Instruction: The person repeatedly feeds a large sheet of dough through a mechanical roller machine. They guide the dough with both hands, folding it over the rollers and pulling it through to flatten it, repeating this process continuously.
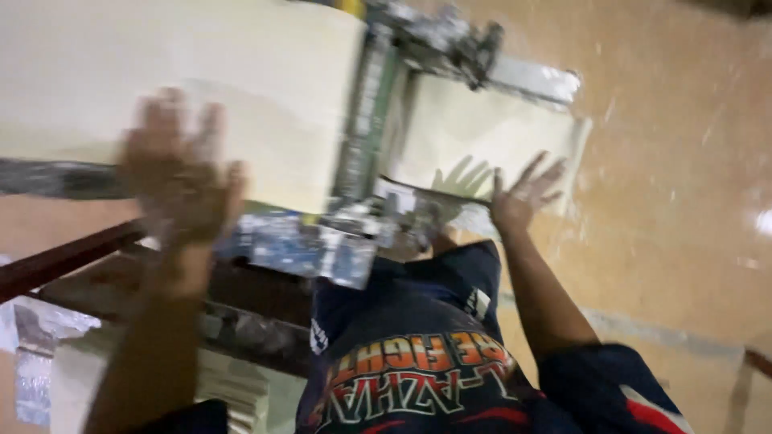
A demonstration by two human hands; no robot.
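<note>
While the head cam tilts hard, I've got my left hand [181,181] blurred, fingers spread, over the wide dough sheet [241,96] on the roller machine [378,137]. Right hand [524,197], fingers apart, hovers by the narrower sheet [490,128]. Looks like I'm guiding sheets; next needs flat, gentle palms. Bare floor [683,161] past the sheet's right edge gives room.
</note>
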